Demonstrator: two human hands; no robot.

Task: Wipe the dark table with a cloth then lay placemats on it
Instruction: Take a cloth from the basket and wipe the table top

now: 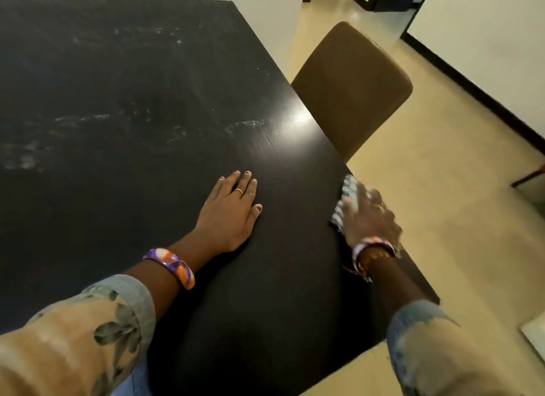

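Wiping at the right edge, placemats not yet out

Wiping is the step I have in hand. My right hand [370, 218] presses a cloth [346, 199] against the table [118, 85] right at its right edge, just this side of the brown chair [351, 88]. The hand is blurred, so I cannot tell whether the fingers are curled over the cloth or lying flat on it; only a pale striped part of the cloth shows past them. My left hand [233, 211] lies flat on the table, fingers spread and holding nothing, well apart from the right, and I judge that it steadies me as I lean.

Near me the dark top looks clean, with one bright glare spot by the chair. Farther out, across the middle and the left, pale smears and streaks show, so I judge the wipe far from finished. No placemats are in view, and I cannot say where they lie.

Next I need to carry the cloth off the edge and out over those streaks, with long overlapping passes and firm pressure, and move my left hand clear of the path. Reaching the far side likely calls for a step around the chair. Mats wait until the smears are gone.
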